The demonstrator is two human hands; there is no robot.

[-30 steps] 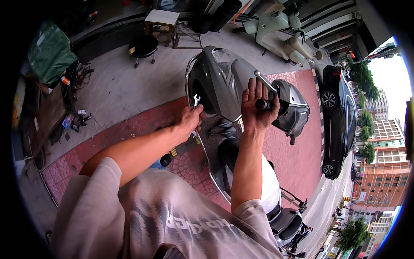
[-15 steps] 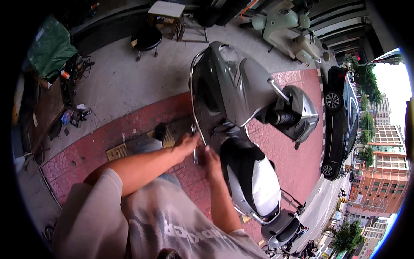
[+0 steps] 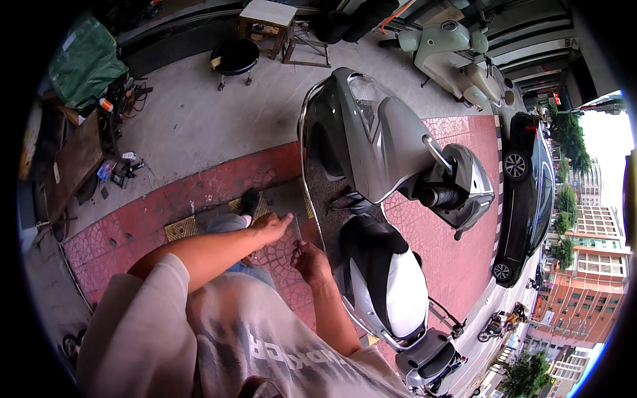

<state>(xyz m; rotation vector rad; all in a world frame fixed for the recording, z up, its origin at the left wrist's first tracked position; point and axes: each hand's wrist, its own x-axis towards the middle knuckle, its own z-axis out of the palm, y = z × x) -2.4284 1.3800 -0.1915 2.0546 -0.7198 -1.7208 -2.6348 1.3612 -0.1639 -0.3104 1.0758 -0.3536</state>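
My left hand (image 3: 269, 227) is at the centre, left of the grey scooter (image 3: 378, 146), fingers bent together, what they hold too small to make out. Just below and right of it, my right hand (image 3: 310, 264) is closed on a thin, faint metal piece, apparently the wrench (image 3: 298, 232), which points up toward the left fingertips. Beside them runs the scooter's silver rail and its black seat (image 3: 371, 259) with a white side. The handlebar (image 3: 438, 196) is out of my grasp. My dark shoe (image 3: 249, 202) shows beyond the left forearm.
A pale green scooter (image 3: 434, 50), a wooden table (image 3: 267, 14) and a round wheeled stool (image 3: 233, 61) stand behind. A green cover (image 3: 86, 63) and tool clutter lie left. A black car (image 3: 527, 199) and parked motorbikes (image 3: 501, 325) line the street at right.
My right hand has left the handlebar and moved down-left to the wrench. My left hand has moved down and left from the scooter's front. The view has shifted slightly.
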